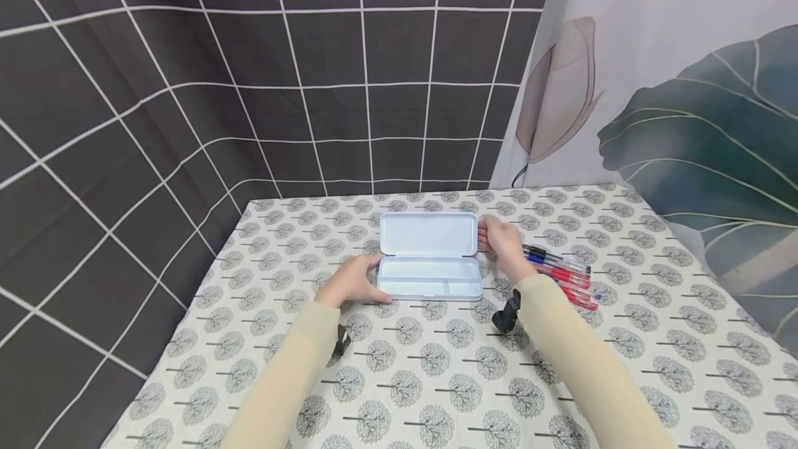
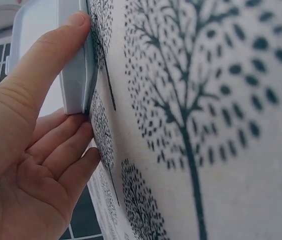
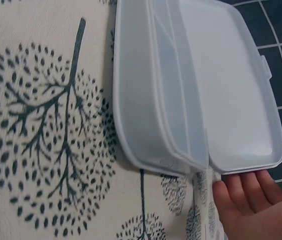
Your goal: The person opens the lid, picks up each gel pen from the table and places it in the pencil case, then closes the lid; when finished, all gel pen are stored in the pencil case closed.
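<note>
As the dark grid-patterned backdrop (image 1: 327, 50) fills the far side and the tree-print tablecloth (image 1: 436, 373) spreads out beneath your work, a leaf-print curtain (image 1: 711, 123) hangs off to the right. Your cream sleeves (image 1: 283, 380) reach in, one on either side, and ahead of them, on the far half of the cloth, sits the pale plastic pencil case (image 1: 430, 296), wide open. Its lid (image 1: 429, 233) is swung back, its divided tray (image 1: 411, 269) faces you, and nothing lies inside.

Now your left hand (image 1: 354, 281): clamped on the case's left end, thumb (image 2: 51, 52) along the front, fingers at the corner. Good anchor, by the look of it; press down gently there so the tray can't skate. Across from it, your right hand (image 1: 501, 241) is relaxed, thumb apart, fingers (image 3: 251, 192) only touching the lid's right edge, not clamped on it. You seem to be steadying the open case, so support that lid lightly and don't force it past its hinge (image 1: 430, 256). Whether its back rests on the cloth, you can't tell from these angles. And mind your right sleeve (image 1: 580, 359): black, blue and red pens (image 1: 564, 274) lie just beside the cuff, and a careless sweep could scatter them.
</note>
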Action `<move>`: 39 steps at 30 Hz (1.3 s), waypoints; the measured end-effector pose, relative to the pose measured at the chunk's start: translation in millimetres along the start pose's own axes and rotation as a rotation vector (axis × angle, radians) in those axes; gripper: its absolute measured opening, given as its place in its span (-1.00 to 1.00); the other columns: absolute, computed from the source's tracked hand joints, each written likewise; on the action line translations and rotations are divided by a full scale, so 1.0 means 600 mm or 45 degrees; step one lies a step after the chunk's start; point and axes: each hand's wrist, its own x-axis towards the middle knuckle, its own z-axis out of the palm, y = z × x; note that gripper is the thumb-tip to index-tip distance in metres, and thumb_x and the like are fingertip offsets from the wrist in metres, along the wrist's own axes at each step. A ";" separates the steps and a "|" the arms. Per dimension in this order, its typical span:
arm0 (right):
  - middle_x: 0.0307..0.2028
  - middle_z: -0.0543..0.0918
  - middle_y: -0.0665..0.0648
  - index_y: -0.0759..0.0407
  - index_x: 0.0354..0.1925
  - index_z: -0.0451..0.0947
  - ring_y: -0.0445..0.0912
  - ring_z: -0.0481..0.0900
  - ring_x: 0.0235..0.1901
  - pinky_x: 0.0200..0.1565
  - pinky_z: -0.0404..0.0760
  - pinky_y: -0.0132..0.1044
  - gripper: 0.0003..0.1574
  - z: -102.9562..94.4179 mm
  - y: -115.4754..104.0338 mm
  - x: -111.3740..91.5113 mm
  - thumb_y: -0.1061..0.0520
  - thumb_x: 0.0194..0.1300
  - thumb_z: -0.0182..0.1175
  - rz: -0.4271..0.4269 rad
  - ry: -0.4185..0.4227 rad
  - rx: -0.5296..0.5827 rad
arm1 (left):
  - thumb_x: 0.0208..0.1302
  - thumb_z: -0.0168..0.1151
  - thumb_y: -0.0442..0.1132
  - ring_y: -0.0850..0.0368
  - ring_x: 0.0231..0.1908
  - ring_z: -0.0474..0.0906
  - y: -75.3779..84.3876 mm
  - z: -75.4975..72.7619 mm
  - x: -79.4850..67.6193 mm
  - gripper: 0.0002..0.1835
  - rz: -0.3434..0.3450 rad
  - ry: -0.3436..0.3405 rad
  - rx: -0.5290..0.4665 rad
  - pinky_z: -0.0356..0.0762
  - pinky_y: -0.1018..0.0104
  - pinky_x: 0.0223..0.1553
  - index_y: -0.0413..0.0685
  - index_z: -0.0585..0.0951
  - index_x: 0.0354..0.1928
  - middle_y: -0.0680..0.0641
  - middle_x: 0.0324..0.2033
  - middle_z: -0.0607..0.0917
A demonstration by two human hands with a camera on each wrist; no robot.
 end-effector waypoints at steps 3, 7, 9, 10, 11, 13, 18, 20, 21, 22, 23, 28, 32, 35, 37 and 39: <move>0.13 0.61 0.29 0.34 0.24 0.44 -0.24 0.66 -0.21 0.17 0.58 -0.26 -0.32 0.000 -0.009 -0.009 -0.17 0.53 -0.13 -0.076 0.054 0.094 | -0.34 0.68 -0.02 -0.11 0.19 0.51 -0.001 0.000 -0.001 0.14 -0.002 0.006 -0.005 0.38 -0.01 0.33 -0.04 0.34 0.42 -0.20 0.24 0.55; 0.20 0.54 0.35 0.36 0.23 0.44 -0.15 0.65 -0.05 0.19 0.57 -0.28 -0.36 -0.006 -0.017 -0.024 -0.12 0.49 -0.02 -0.161 0.057 0.166 | -0.34 0.67 -0.01 -0.12 0.19 0.51 -0.002 0.000 0.000 0.14 0.013 0.015 0.003 0.39 -0.02 0.32 -0.06 0.34 0.41 -0.21 0.24 0.54; 0.20 0.54 0.36 0.37 0.22 0.45 -0.08 0.63 0.02 0.19 0.57 -0.29 -0.40 -0.011 -0.017 -0.032 -0.07 0.48 0.03 -0.208 0.060 0.160 | -0.34 0.68 -0.02 -0.12 0.16 0.53 -0.002 -0.001 -0.001 0.13 0.024 0.009 -0.002 0.40 -0.03 0.31 -0.07 0.36 0.40 -0.21 0.22 0.56; 0.20 0.55 0.35 0.37 0.22 0.45 -0.04 0.62 0.06 0.19 0.57 -0.29 -0.41 -0.013 -0.017 -0.036 -0.05 0.47 0.04 -0.234 0.060 0.141 | -0.34 0.68 -0.02 -0.11 0.15 0.53 -0.002 -0.001 -0.002 0.12 0.026 0.003 -0.001 0.41 -0.03 0.31 -0.06 0.36 0.40 -0.20 0.21 0.57; 0.19 0.55 0.34 0.36 0.22 0.46 0.00 0.61 0.09 0.20 0.56 -0.29 -0.42 -0.016 -0.015 -0.039 -0.04 0.46 0.06 -0.256 0.063 0.113 | -0.34 0.68 -0.02 -0.10 0.15 0.53 -0.002 -0.001 -0.002 0.12 0.026 -0.002 0.000 0.41 -0.02 0.31 -0.05 0.37 0.40 -0.20 0.21 0.58; 0.19 0.56 0.31 0.31 0.23 0.47 0.06 0.59 0.14 0.21 0.55 -0.27 -0.42 -0.021 -0.014 -0.045 -0.06 0.44 0.09 -0.287 0.069 0.043 | -0.34 0.68 -0.03 -0.09 0.13 0.54 -0.003 -0.001 -0.002 0.10 0.030 -0.011 -0.001 0.42 -0.02 0.30 -0.05 0.38 0.39 -0.18 0.18 0.59; 0.20 0.57 0.27 0.23 0.22 0.50 -0.03 0.66 0.04 0.29 0.48 -0.18 -0.36 -0.032 -0.018 -0.059 -0.16 0.36 0.18 -0.342 0.072 -0.096 | -0.33 0.68 -0.04 -0.08 0.12 0.55 -0.005 -0.003 0.000 0.08 0.020 -0.009 0.011 0.43 0.00 0.29 -0.04 0.40 0.37 -0.16 0.16 0.61; 0.18 0.59 0.26 0.22 0.20 0.52 -0.17 0.68 -0.08 0.29 0.47 -0.16 -0.37 -0.035 -0.022 -0.065 -0.16 0.35 0.19 -0.368 0.077 -0.145 | -0.32 0.67 -0.03 -0.10 0.15 0.53 -0.005 -0.004 0.001 0.08 0.017 -0.004 0.015 0.42 -0.01 0.30 -0.03 0.40 0.37 -0.16 0.18 0.60; 0.16 0.61 0.24 0.21 0.17 0.54 -0.24 0.67 -0.14 0.27 0.49 -0.17 -0.39 -0.037 -0.024 -0.068 -0.16 0.34 0.20 -0.380 0.082 -0.167 | -0.32 0.67 -0.03 -0.10 0.14 0.53 -0.005 -0.005 0.001 0.07 0.017 -0.005 0.009 0.42 -0.01 0.29 -0.03 0.40 0.37 -0.16 0.18 0.60; 0.14 0.63 0.22 0.22 0.16 0.55 -0.28 0.66 -0.19 0.25 0.51 -0.18 -0.40 -0.039 -0.025 -0.071 -0.15 0.34 0.21 -0.401 0.089 -0.194 | -0.32 0.67 -0.03 -0.09 0.15 0.53 -0.005 -0.004 0.001 0.07 0.020 -0.003 0.007 0.42 -0.01 0.30 -0.03 0.40 0.37 -0.15 0.18 0.60; 0.10 0.65 0.19 0.20 0.14 0.57 -0.31 0.65 -0.21 0.21 0.53 -0.20 -0.41 -0.040 -0.027 -0.073 -0.15 0.33 0.22 -0.418 0.094 -0.219 | -0.32 0.67 -0.04 -0.09 0.14 0.54 -0.006 -0.005 0.001 0.06 0.022 -0.002 0.002 0.43 -0.01 0.29 -0.03 0.40 0.36 -0.15 0.17 0.61; -0.16 0.72 -0.09 0.13 0.08 0.62 -0.29 0.63 -0.19 -0.02 0.56 -0.38 -0.44 -0.050 -0.026 -0.080 -0.19 0.29 0.25 -0.487 0.104 -0.339 | -0.33 0.68 -0.07 -0.06 0.06 0.57 -0.007 -0.006 0.000 0.04 0.021 0.008 -0.015 0.47 0.00 0.25 -0.03 0.43 0.34 -0.13 0.10 0.65; -0.18 0.72 -0.05 0.13 0.01 0.64 -0.35 0.59 -0.24 -0.12 0.55 -0.44 -0.50 -0.062 -0.018 -0.082 -0.17 0.28 0.27 -0.531 0.107 -0.451 | -0.33 0.68 -0.05 -0.08 0.14 0.54 -0.008 -0.005 -0.001 0.07 0.004 0.008 -0.004 0.42 0.00 0.30 -0.02 0.40 0.37 -0.14 0.17 0.61; -0.15 0.74 0.12 0.17 -0.07 0.65 -0.34 0.60 -0.31 -0.19 0.55 -0.48 -0.58 -0.071 -0.011 -0.086 -0.11 0.27 0.29 -0.595 0.121 -0.558 | -0.32 0.67 -0.03 -0.11 0.21 0.49 -0.009 -0.004 -0.002 0.10 0.006 0.006 -0.007 0.38 -0.02 0.33 -0.03 0.37 0.39 -0.16 0.24 0.56; -0.17 0.75 0.20 0.20 -0.12 0.66 -0.24 0.65 -0.32 -0.25 0.57 -0.50 -0.65 -0.077 -0.007 -0.089 -0.03 0.26 0.30 -0.650 0.110 -0.637 | -0.32 0.67 -0.02 -0.13 0.24 0.47 -0.008 -0.004 -0.002 0.11 0.009 0.004 -0.013 0.36 -0.03 0.34 -0.04 0.36 0.40 -0.17 0.26 0.53; -0.19 0.75 0.24 0.22 -0.15 0.66 -0.12 0.68 -0.30 -0.25 0.61 -0.47 -0.70 -0.082 -0.003 -0.093 0.03 0.25 0.31 -0.711 0.094 -0.728 | -0.32 0.67 -0.03 -0.13 0.25 0.46 -0.007 -0.004 -0.001 0.10 0.009 -0.001 -0.018 0.35 -0.04 0.34 -0.04 0.36 0.40 -0.16 0.28 0.52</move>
